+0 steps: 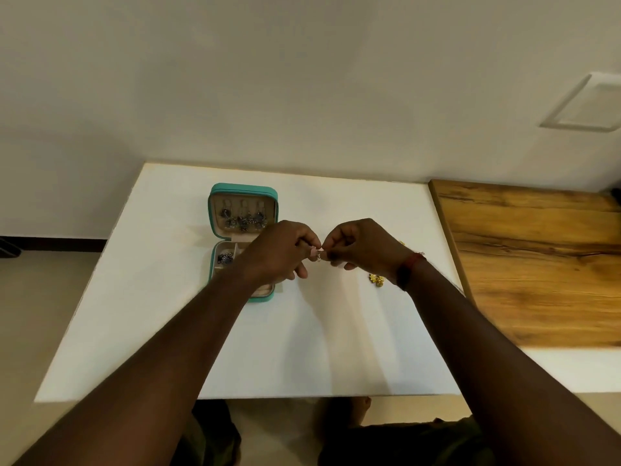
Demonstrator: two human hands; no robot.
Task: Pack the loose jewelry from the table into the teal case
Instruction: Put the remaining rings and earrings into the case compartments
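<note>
Our left hand (280, 252) and right hand (359, 245) pinch one small earring (318, 256); next we carry it into the teal case (242, 242).

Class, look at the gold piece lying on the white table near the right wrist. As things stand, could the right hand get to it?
Probably yes, once freed. The gold piece lies bare on the white table, just beside the right hand, nothing covering it. But that hand and the left hand are both pinching a small piece first.

One open teal case (242, 191), three hanging earrings (242, 218), one loose gold piece (376, 280), two hands.
</note>
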